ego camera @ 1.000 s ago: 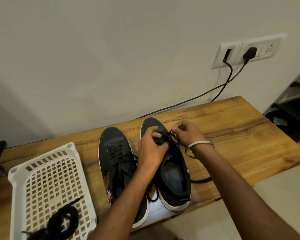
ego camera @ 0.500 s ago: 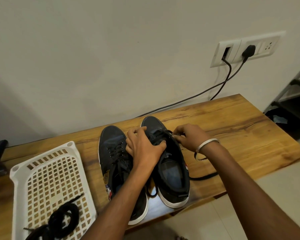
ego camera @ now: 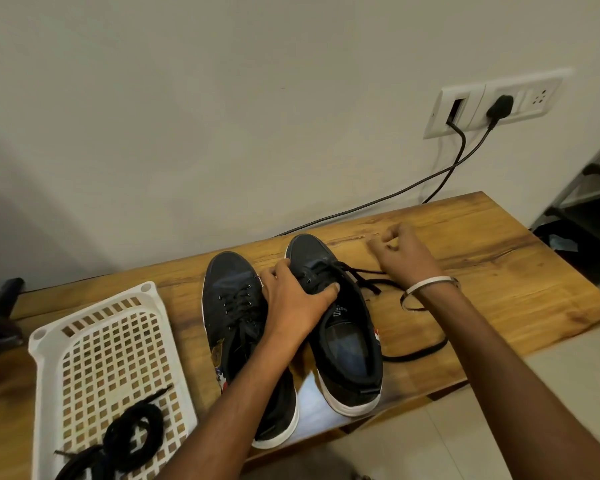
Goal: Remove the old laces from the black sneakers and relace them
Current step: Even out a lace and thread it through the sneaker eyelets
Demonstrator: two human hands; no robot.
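Note:
Two black sneakers with white soles stand side by side on the wooden table (ego camera: 482, 258). The left sneaker (ego camera: 236, 306) is fully laced. My left hand (ego camera: 295, 299) grips the right sneaker (ego camera: 347, 344) across its tongue and eyelets. My right hand (ego camera: 402, 252) is out to the right of that shoe, fingers curled, pinching the black lace (ego camera: 368, 277) that runs taut from the eyelets. The rest of that lace loops over the table by my right wrist.
A white perforated basket (ego camera: 104, 358) stands at the left with a coiled black lace (ego camera: 132, 434) inside. Two black cables (ego camera: 440, 174) run from a wall socket (ego camera: 492, 105) down behind the table. A dark object sits at the far left edge.
My right hand has pulled away from the eyelets toward the right, drawing the lace out. My left hand has shifted slightly to hold the shoe down.

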